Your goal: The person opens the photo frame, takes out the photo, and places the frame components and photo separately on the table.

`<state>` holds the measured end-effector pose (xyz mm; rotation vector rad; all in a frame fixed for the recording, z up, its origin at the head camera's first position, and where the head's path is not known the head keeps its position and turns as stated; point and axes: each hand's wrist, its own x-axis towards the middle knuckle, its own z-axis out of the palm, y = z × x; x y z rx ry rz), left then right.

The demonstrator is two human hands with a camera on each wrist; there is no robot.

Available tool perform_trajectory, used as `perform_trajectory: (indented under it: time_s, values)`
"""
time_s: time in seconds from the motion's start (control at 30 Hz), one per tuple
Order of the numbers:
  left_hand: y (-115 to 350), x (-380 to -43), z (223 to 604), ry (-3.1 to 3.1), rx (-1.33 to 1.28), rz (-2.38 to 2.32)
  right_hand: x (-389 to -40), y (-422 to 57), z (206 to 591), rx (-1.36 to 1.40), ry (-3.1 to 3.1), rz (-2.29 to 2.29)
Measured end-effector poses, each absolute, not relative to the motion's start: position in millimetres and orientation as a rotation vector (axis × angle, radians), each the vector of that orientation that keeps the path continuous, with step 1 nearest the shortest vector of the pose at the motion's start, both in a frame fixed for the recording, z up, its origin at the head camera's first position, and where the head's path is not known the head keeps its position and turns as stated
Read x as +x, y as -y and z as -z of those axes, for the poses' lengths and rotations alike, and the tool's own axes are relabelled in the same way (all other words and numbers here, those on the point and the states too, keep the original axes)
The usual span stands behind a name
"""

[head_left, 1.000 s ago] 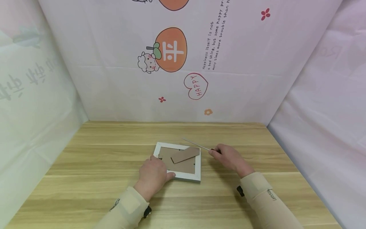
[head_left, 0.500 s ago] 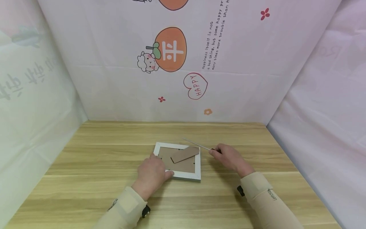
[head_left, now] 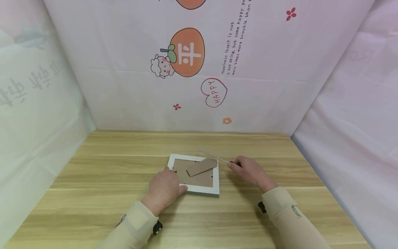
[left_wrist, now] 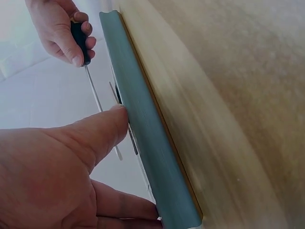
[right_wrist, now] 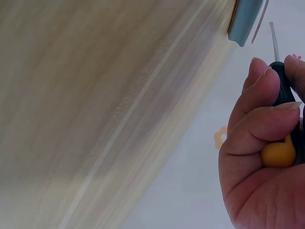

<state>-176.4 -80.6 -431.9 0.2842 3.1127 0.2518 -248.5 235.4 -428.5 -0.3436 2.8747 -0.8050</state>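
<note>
A white photo frame (head_left: 203, 189) lies back side up on the table, its brown backing board (head_left: 202, 181) and slanted stand leg (head_left: 202, 167) showing. Small dark tabs sit along the board's edges. My left hand (head_left: 164, 190) rests on the frame's near left corner, thumb on the near border and fingers at the left side. Seen from the left wrist, the frame's side (left_wrist: 147, 124) is blue-green and the thumb touches its upper edge. My right hand (head_left: 248, 171) grips a screwdriver (right_wrist: 285, 86) with a dark handle and yellow end. Its thin shaft points leftward, past the frame's far right corner.
The wood-grain table (head_left: 102, 180) spreads around both hands. White printed cloth (head_left: 264, 86) stands along its back edge, with more cloth at the left and right sides. Both forearms wear beige sleeves (head_left: 280, 200).
The left hand has shifted slightly left along the frame's near border, its thumb sliding with it. The right hand and screwdriver keep nearly the same place.
</note>
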Motion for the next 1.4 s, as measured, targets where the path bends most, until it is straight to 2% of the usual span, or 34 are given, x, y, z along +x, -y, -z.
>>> perform_trajectory:
  time_s: [0.2, 0.63, 0.83, 1.4]
  values:
    - [79.5, -176.2, 432.7, -3.132, 0.346, -0.245, -248.4, -234.6, 427.9, -0.331, -2.866, 0.800]
    - [77.7, -174.6, 438.4, -3.146, 0.236, -0.366, -244.6, -230.9, 422.2, -0.384, -2.905, 0.795]
    - [79.3, -172.3, 440.5, -3.178, 0.258, -0.282, -241.9, -229.3, 417.6, -0.405, -2.942, 0.723]
    - [79.5, -175.1, 440.6, -3.190, 0.258, -0.209, -217.9, -207.5, 379.2, -0.674, -3.209, 0.314]
